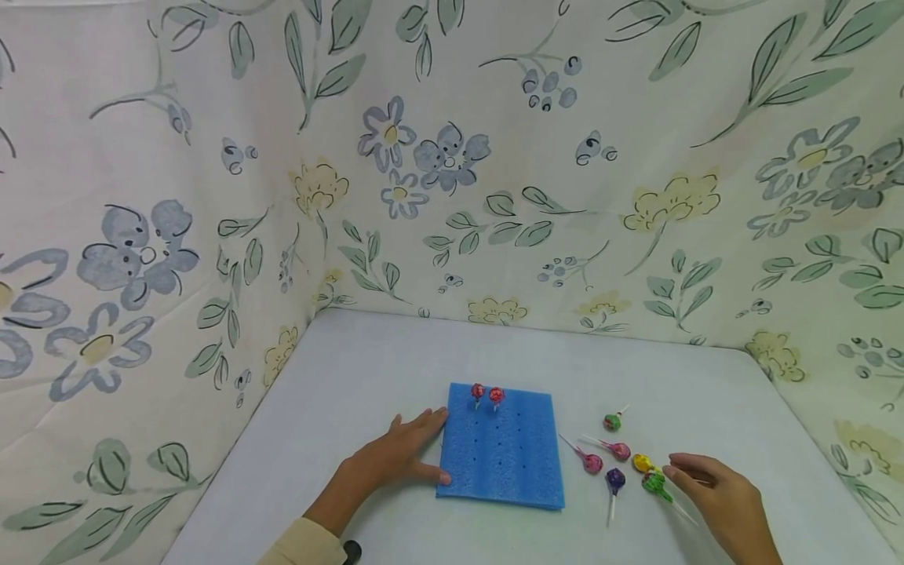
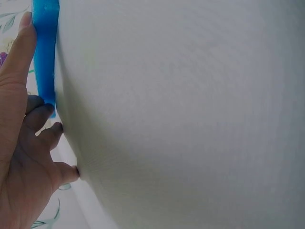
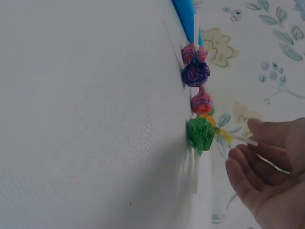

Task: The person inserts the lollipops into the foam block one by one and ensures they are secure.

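Note:
A blue foam block point(image 1: 504, 451) with rows of small holes lies on the white table. Two red lollipops point(image 1: 497, 395) stand upright in its far row. My left hand point(image 1: 395, 455) rests with spread fingers against the block's left side, thumb at the near left corner. My right hand point(image 1: 720, 490) pinches the stick of a yellow lollipop point(image 1: 641, 463) between thumb and fingers; in the right wrist view that stick tilts up off the table. Just beside it lies a green lollipop point(image 3: 200, 133), its stick pointing toward the near right.
Right of the block lie a purple lollipop point(image 1: 616, 479), two pink lollipops point(image 1: 592, 464) and a green and red lollipop point(image 1: 612, 422). A floral cloth point(image 1: 494, 235) hangs behind and beside the table point(image 1: 395, 353). A small black round object point(image 1: 351, 551) shows by the left sleeve.

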Motion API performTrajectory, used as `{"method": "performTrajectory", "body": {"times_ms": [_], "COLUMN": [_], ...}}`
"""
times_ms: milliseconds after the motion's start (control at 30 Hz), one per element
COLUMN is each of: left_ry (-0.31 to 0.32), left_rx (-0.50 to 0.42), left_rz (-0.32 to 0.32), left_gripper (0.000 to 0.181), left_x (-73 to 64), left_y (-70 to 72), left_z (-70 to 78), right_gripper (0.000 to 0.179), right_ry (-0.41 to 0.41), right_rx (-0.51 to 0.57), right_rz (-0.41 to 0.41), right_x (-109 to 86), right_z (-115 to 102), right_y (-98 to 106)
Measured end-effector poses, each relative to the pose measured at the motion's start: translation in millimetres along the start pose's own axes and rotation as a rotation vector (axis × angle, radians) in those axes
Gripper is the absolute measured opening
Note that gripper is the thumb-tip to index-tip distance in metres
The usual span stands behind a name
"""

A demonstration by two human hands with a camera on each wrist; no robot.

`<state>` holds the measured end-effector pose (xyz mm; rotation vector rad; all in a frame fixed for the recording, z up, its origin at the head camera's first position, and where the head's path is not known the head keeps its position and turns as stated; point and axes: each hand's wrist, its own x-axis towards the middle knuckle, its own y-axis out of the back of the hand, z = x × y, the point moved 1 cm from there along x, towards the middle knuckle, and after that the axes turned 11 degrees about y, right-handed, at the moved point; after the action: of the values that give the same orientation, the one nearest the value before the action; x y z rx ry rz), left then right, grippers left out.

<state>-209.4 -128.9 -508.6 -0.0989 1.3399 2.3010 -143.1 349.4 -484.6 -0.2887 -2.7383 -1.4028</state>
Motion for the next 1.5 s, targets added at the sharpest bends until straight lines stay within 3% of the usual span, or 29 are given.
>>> {"method": "performTrajectory", "body": {"times_ms": [233,800,1500], "left_ry": [-0.007,0.004,0.007], "left_rx": [-0.011,0.004,0.014], "left_rz": [-0.003,-0.003,0.001], "left_gripper": [0.111,0.112,0.113], "left_x": [0.5,1.7,1.3], "left_y": [-1.1,-1.2,-1.6], "left_z": [-0.3,1.2,-1.5], "right_gripper": [0.041,0.016,0.013], "right_ry": [0.029,0.085,0.076], "right_rx": [-0.025,-0.15,-0.163], "right_rz": [-0.09,-0.185,-0.382], "right_x": [9.3,19.2,29.1], "right_z": [1,-1,-2], "right_y": [-7,-8,-3]}}
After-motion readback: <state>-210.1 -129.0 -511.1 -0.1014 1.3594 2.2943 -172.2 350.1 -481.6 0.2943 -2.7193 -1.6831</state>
